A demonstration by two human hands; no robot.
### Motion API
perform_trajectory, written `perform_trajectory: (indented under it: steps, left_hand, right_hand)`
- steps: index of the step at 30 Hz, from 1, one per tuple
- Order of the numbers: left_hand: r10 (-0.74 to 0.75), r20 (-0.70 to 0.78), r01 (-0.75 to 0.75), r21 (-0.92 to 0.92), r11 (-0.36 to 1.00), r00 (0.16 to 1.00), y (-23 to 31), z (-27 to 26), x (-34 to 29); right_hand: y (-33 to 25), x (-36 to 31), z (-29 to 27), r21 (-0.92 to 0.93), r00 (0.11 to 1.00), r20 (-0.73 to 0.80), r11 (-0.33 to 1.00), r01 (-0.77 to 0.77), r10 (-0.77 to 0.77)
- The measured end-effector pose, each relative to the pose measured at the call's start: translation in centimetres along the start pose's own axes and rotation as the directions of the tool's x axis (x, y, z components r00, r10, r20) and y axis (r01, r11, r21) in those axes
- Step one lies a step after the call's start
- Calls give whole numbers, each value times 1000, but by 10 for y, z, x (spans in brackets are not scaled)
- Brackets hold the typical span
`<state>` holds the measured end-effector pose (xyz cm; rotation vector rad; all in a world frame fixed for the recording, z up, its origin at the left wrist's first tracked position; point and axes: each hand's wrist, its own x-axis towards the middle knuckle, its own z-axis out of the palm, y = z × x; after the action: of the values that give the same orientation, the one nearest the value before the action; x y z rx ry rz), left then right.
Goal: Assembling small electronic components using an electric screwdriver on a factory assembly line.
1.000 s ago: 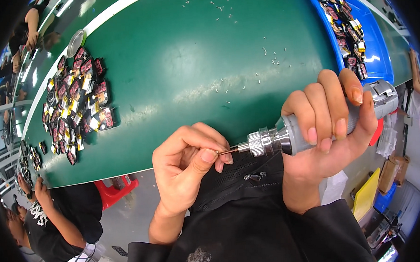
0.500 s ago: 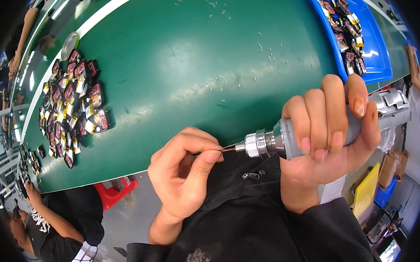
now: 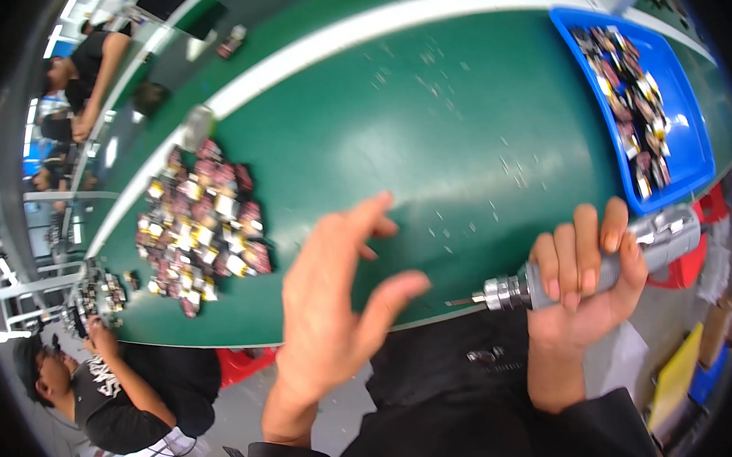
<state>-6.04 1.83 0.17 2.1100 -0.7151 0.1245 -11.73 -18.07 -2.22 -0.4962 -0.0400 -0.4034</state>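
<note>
My right hand is wrapped round a grey and silver electric screwdriver. Its thin bit points left, just over the near edge of the green table. My left hand is in the air with thumb and fingers apart, holding nothing, slightly blurred. Left of it on the table lies a pile of small black electronic modules with pinkish boards and silver and yellow parts. Small pale screw-like bits are scattered on the table ahead of my hands.
At the right stands a blue tray holding several similar modules. A round clear container stands behind the pile. On the left another person sits at the table with a smaller pile. A red stool is below the table edge.
My left hand has let go of the screwdriver's bit and opened, moving up off it. The screwdriver has shifted right and slightly down in my right hand. The whole view has turned somewhat.
</note>
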Motion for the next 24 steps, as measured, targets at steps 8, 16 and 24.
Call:
perform_trajectory:
  steps: [8,16,24]
  left_hand:
    - [-269,-256,370,677,636,929,-174,-97,153]
    - [-263,-235,339,807,483,936,-234,-98,198]
    - [86,71,-111,731,673,994,-153,-84,147]
  right_hand:
    - [9,-19,-16,12,986,-85,990,-143,143]
    - [6,-19,-22,23,981,-5,980,-195,195]
    - [8,-16,-24,75,973,55,971,-227,223]
